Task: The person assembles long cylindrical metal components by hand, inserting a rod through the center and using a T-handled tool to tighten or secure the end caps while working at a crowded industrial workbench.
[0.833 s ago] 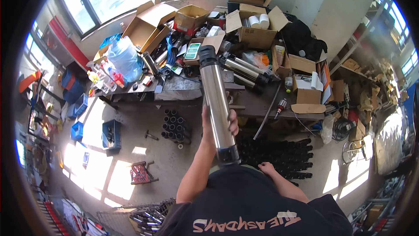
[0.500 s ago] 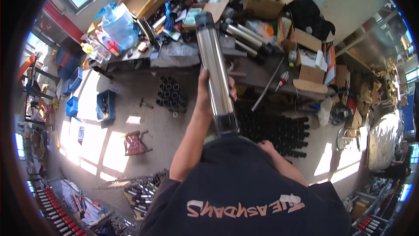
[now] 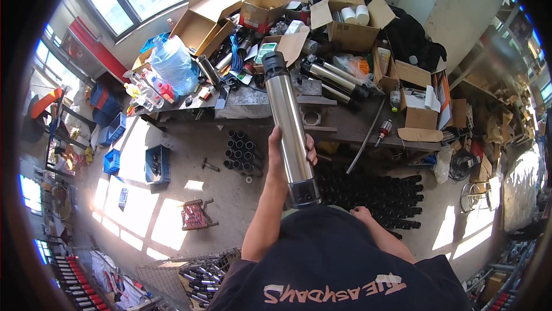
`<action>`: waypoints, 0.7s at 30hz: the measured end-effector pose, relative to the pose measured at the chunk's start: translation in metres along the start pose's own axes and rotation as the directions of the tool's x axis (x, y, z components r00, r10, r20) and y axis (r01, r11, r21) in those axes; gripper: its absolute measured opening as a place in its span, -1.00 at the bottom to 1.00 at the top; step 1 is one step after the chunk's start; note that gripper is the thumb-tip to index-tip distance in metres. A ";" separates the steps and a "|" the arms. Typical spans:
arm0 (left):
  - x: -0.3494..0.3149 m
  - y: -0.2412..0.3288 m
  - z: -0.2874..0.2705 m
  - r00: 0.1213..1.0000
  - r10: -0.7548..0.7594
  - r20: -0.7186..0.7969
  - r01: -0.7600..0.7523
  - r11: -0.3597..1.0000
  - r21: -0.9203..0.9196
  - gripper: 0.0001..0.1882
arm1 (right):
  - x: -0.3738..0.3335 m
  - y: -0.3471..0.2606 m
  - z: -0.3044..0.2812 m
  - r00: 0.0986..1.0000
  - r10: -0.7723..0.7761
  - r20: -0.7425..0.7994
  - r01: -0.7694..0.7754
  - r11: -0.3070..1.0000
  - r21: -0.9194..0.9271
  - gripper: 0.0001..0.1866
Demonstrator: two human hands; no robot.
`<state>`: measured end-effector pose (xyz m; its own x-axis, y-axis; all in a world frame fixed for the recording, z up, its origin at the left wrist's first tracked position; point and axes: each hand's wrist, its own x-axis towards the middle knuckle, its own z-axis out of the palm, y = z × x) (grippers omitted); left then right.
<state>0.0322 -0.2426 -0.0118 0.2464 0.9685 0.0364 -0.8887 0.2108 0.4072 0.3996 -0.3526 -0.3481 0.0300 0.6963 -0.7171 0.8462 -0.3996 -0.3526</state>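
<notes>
My left hand [image 3: 277, 153] is wrapped round a long shiny metal cylinder [image 3: 289, 132] with black end caps. Its upper end leans a little to the left, and the lower cap comes down close to my dark shirt. Thumb on one side and fingertips on the other grip the lower half of the tube. Beside my waist on the right is my right hand [image 3: 361, 214], small in the picture, its fingers mostly hidden. Beyond it on the floor lie rows of black cylindrical parts [image 3: 379, 193].
Ahead stands a cluttered workbench [image 3: 247, 101] carrying cardboard boxes [image 3: 353, 33], more metal cylinders [image 3: 336, 75] and plastic bottles [image 3: 164, 88]. Standing black tubes [image 3: 241, 153], a hammer [image 3: 210, 165], a small stool [image 3: 195, 216] and a blue crate [image 3: 157, 164] are on the floor.
The view has tilted up, so the bench and window show more and everything sits lower in the picture. The metal cylinder stays in my left hand.
</notes>
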 end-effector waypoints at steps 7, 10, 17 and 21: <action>-0.003 0.000 -0.002 0.999 0.033 -0.031 -0.031 0.997 0.073 -0.22 | 0.003 -0.014 -0.006 1.000 -0.023 -0.005 0.023 1.000 -0.004 -0.49; -0.012 0.013 0.007 0.970 0.243 0.017 -0.239 0.937 0.255 -0.23 | 0.004 -0.001 -0.005 0.998 0.007 -0.062 -0.004 0.999 0.050 -0.46; 0.017 -0.007 -0.044 0.974 -0.059 -0.218 0.073 0.996 0.056 -0.32 | 0.004 0.015 -0.006 0.998 0.033 -0.051 -0.031 0.999 0.037 -0.49; 0.017 -0.019 -0.035 0.956 -0.111 -0.271 0.106 0.994 -0.034 -0.32 | -0.014 0.018 -0.002 0.994 0.104 -0.024 -0.103 0.994 0.040 -0.47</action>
<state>0.0402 -0.2254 -0.0506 0.2293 0.9386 -0.2576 -0.8704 0.3162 0.3773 0.4154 -0.3685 -0.3433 0.1307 0.6647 -0.7356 0.8166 -0.4929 -0.3003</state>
